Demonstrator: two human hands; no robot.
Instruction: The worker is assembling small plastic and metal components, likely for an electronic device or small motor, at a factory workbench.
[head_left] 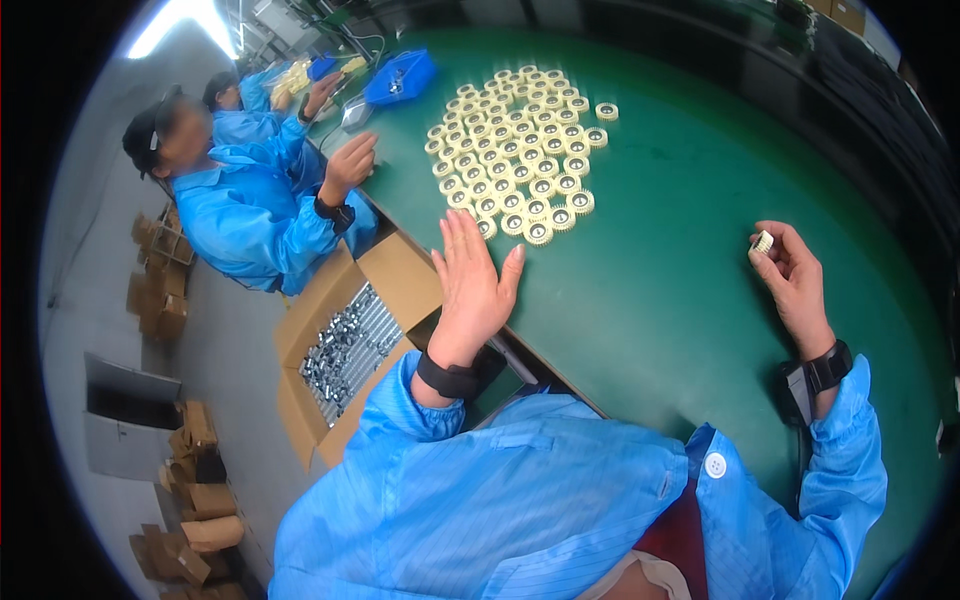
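Many cream-coloured toothed gears (520, 150) with dark metal centres lie flat in a close cluster on the green table (660, 330). At the cluster's near edge is my left hand (473, 280), its fingers stretched out and thumb apart, holding nothing; its fingertips are beside the nearest gears. Out to the right, above the table, my right hand (795, 285) pinches one cream gear (763, 242) between thumb and fingertips. One gear (607, 111) sits slightly apart at the cluster's far right.
An open cardboard box (290, 345) of small shiny metal cylinders stands left of my left forearm, against the table edge. A blue bin (400, 78) is at the far left. Two co-workers in blue (245, 215) sit along the left side. Cardboard boxes (205, 505) lie on the floor.
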